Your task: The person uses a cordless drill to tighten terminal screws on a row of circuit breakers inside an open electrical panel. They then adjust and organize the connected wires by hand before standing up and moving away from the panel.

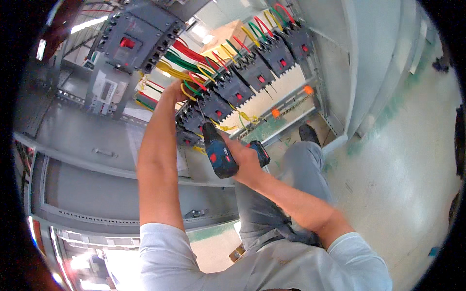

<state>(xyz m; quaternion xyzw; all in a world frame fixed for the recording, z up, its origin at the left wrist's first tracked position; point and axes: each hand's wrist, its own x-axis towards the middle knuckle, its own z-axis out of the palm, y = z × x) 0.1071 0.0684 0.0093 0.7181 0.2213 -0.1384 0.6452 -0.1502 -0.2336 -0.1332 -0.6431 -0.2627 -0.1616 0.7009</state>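
Note:
My right hand [245, 160] is closed around the grip of a dark blue cordless drill driver [221, 157]. Its long thin bit [202, 110] points up and away, reaching the terminal end of a dark grey circuit breaker [212, 107] in a slanting row of several. My left hand [180, 91] is among the wires just beyond that breaker, its fingers curled and partly covered. A yellow wire [186, 92] loops in front of those fingers; what they hold is hidden. Red, green and yellow wires [187, 59] run in bundles above the row.
A larger circuit breaker [136, 39] with a red switch is mounted at the upper left, above a white meter [104, 92]. Grey cabinet panels [335, 58] stand on the right. Orange pieces [275, 113] sit on a metal rail. My shoe [309, 134] is beside the frame.

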